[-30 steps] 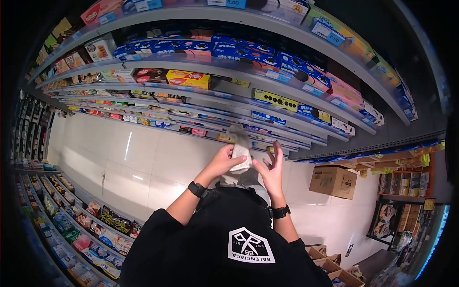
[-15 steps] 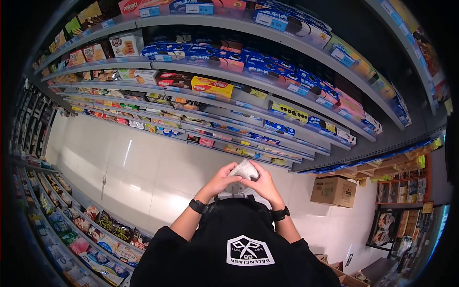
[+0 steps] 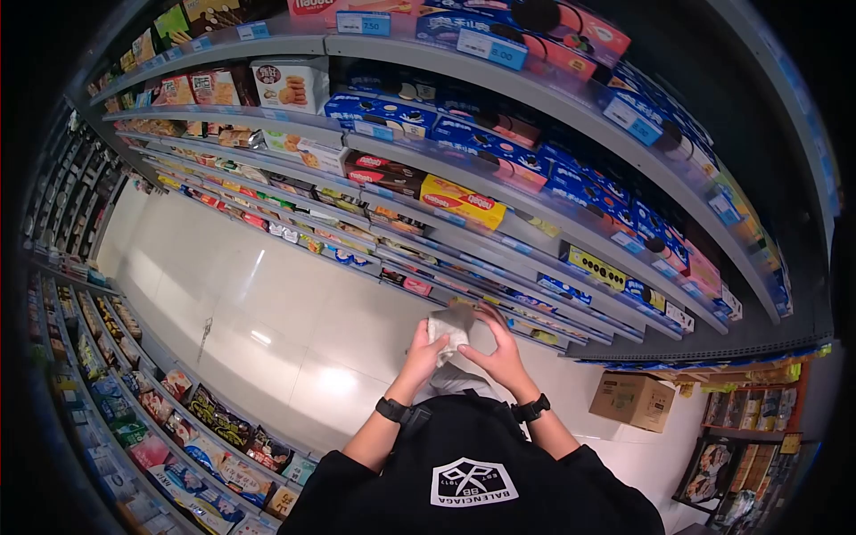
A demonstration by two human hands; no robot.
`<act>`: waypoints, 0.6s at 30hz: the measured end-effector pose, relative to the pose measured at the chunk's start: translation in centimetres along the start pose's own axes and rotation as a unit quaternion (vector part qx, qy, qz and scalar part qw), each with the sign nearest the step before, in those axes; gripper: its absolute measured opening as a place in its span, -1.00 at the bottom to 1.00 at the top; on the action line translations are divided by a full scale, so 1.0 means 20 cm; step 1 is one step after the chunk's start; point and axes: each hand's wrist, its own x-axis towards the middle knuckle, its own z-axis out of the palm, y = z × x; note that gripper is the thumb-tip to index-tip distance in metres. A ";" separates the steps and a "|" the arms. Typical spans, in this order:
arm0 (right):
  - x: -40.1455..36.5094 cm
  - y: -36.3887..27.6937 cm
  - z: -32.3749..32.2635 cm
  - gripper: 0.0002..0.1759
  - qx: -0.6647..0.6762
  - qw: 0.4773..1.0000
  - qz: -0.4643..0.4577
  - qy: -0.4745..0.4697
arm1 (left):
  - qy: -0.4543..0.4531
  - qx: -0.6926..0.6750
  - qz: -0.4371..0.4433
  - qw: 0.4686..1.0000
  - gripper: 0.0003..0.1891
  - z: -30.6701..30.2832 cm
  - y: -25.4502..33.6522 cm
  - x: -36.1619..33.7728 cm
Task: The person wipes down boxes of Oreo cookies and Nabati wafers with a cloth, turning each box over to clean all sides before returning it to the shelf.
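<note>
A crumpled, whitish-grey cloth (image 3: 448,332) is in front of my chest, bunched between my two hands. My left hand (image 3: 423,355) is closed on its left side, the thumb lying across the folds. On the other side, my right hand (image 3: 501,349) has its thumb tip at the cloth's lower right edge. Its fingers are raised and curled at a blurred grey-brown patch by the cloth's top, and a gap shows between them and the thumb. Each wrist wears a black band.
Long shelves (image 3: 535,80) of boxed biscuits and price tags run across ahead of me. Lower left stands another shelf row with bagged snacks (image 3: 218,419). A cardboard box (image 3: 631,401) sits on the pale tiled floor (image 3: 303,357) to the right, near a rack (image 3: 753,410).
My right hand has moved away from my left, its fingers lifting and spreading from the cloth's right side. The cloth is turned more upright. The view has swung, shifting the shelves right.
</note>
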 end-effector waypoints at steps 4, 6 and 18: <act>0.22 0.07 0.10 -0.22 -0.051 0.998 -0.030 -0.032 | -0.015 0.015 -0.012 1.000 -0.46 -0.08 0.14 0.16; 0.29 0.07 0.11 -0.21 0.017 0.998 0.039 -0.040 | -0.062 -0.007 -0.060 0.996 -0.46 -0.10 0.25 0.20; 0.55 0.20 -0.03 -0.72 0.017 0.996 0.020 0.082 | -0.122 0.220 0.055 0.966 -0.66 -0.08 0.45 0.69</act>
